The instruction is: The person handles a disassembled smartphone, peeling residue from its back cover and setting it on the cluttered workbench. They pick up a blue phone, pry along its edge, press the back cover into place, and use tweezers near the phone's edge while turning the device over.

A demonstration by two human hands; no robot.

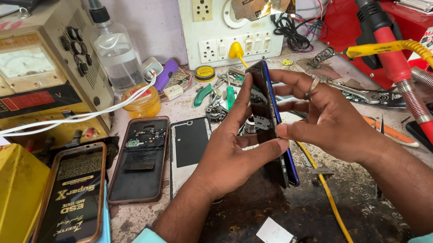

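A dark blue smartphone [266, 102] stands on edge above the dark work mat [299, 217], held between both hands. My left hand [231, 145] grips it from the left, thumb pressed on its lower side and fingers reaching up its near edge. From the right, my right hand [324, 114], with a ring on one finger, pinches the same phone, fingertips along its upper edge and thumb at the middle. The phone's back seems open, with inner parts showing on the left side.
An opened phone body [141, 158], a white back cover [188, 145] and a phone in a brown case [70, 197] lie left. A power supply [15, 77], bottle [115, 51], socket board [224, 20], red hot-air tool [412, 92], yellow cable [328, 196] and scattered tools surround the mat.
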